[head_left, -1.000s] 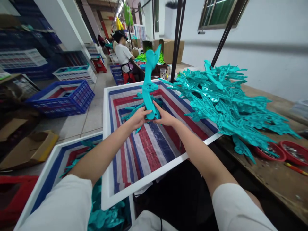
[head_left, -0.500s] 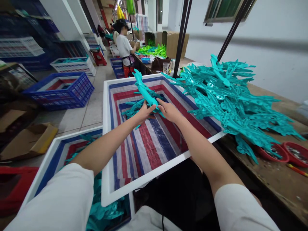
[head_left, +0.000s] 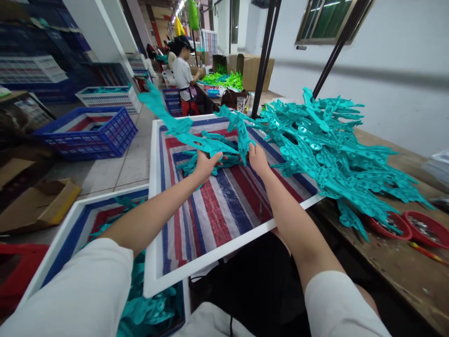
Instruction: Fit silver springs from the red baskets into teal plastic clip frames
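My left hand (head_left: 206, 166) is closed around the near end of a long teal plastic part (head_left: 177, 127), which points up and to the left and is blurred at its far end. In my right hand (head_left: 258, 159) the fingers pinch the lower end of a second teal plastic part (head_left: 240, 131), hollow-looking on the side I see. The two parts are apart at their far ends. Both hands are over a white-rimmed crate (head_left: 224, 252) lined with striped red, white and blue sheeting. Several more teal parts (head_left: 189, 164) lie in it, partly hidden behind my left hand.
A large heap of teal parts (head_left: 329, 140) covers the bench at right, beside red bowls (head_left: 426, 229) of small metal pieces. Below left, another lined crate (head_left: 80, 203) holds teal parts. A blue basket (head_left: 105, 135) stands on the floor. Farther off, a person (head_left: 183, 75) works at the bench.
Half a second ago both hands were together on what looked like one teal part. Now each hand has its own part, the left one swung out leftward and the right hand moved slightly right.
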A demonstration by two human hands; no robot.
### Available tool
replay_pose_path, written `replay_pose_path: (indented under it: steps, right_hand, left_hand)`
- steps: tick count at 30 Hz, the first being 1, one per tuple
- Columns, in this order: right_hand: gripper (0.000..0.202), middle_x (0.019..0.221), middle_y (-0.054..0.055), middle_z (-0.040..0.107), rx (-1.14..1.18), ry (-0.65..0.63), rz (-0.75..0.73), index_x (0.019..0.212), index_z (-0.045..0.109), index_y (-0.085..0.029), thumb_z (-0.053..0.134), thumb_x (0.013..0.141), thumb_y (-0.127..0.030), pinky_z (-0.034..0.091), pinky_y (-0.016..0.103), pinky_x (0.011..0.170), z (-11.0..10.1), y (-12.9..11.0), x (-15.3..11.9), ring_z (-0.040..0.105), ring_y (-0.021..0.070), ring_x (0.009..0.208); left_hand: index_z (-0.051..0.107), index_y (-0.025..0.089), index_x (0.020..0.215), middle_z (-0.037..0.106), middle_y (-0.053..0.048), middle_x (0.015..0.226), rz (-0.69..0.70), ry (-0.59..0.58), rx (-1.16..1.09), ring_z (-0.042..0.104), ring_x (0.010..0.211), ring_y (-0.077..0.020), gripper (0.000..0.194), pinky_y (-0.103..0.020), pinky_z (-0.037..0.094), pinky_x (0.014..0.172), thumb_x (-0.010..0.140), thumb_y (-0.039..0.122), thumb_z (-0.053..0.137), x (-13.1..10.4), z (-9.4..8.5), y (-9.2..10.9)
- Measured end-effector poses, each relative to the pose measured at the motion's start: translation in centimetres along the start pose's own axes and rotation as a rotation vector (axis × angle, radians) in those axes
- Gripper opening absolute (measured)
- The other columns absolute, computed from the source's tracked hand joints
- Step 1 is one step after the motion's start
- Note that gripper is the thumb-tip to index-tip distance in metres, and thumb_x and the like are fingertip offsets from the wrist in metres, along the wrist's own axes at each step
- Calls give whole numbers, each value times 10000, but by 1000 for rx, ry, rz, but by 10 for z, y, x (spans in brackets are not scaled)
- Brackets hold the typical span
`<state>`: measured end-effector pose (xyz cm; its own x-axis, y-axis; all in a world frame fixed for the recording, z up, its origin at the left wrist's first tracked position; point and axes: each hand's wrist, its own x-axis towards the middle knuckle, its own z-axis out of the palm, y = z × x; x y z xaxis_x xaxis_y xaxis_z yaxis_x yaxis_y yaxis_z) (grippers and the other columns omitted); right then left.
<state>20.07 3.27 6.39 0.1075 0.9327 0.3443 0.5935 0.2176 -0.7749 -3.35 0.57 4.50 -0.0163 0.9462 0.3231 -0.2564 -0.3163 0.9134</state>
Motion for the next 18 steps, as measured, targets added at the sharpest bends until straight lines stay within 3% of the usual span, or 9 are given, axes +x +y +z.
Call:
replay_pose_path:
  steps: [3,6,8,10,13,14,16,18]
  right_hand:
    - [465,844,76,813,121,-335,210,961,715,-210,393,1267,-349,620,297,842,-7,-6,-7,756,218,798]
    - [479,688,83,759,169,-596,377,822,726,-179,477,1214,-298,563,283,641,-8,-10,-17,689,208,617]
    - [441,678,109,760,179,-656,430,793,730,-156,540,1174,-270,554,292,597,-7,-11,-21,689,216,582]
    - [448,765,119,806,218,-606,428,904,756,-149,471,1213,-305,599,289,644,-6,-12,-21,750,220,664]
    - [571,1104,110,895,438,-364,354,1352,741,-198,239,1296,-464,686,293,835,0,-14,-20,863,209,970]
    - [583,1216,107,899,486,-342,348,1491,696,-232,235,1301,-534,702,316,895,2,-14,-20,876,211,1051]
    - [542,1272,112,901,404,-467,354,1586,680,-255,427,1278,-623,713,365,946,9,-12,-22,888,236,1059]
    - [415,1094,92,910,143,-691,294,1448,789,-210,715,1197,-533,698,339,920,17,-9,-26,868,229,905]
  left_hand:
    - [562,347,1456,807,-32,1200,110,182,19,854,990,-242,869,-289,603,719,808,684,1034,5,-4,0]
    - [557,337,1393,785,-21,1196,-16,184,-31,809,838,-192,863,-257,537,631,773,687,1044,11,-12,1]
    - [586,304,1311,768,4,1046,-130,95,-25,755,729,-171,852,-244,504,588,712,661,1074,13,-15,3]
    - [647,266,1219,736,20,893,-152,-31,21,730,688,-176,791,-251,508,581,693,667,1080,12,-15,7]
    - [715,231,1089,692,23,758,-66,-169,109,691,639,-177,684,-281,542,605,739,721,1039,7,-13,14]
    - [722,227,1045,676,23,724,-43,-191,141,668,616,-173,661,-290,548,613,757,743,1018,6,-13,14]
    - [722,224,976,663,12,694,-12,-215,221,640,594,-174,635,-306,552,624,807,791,954,6,-14,10]
    - [719,229,950,679,-14,709,-5,-255,396,651,615,-191,623,-318,559,641,915,845,807,11,-20,-2]
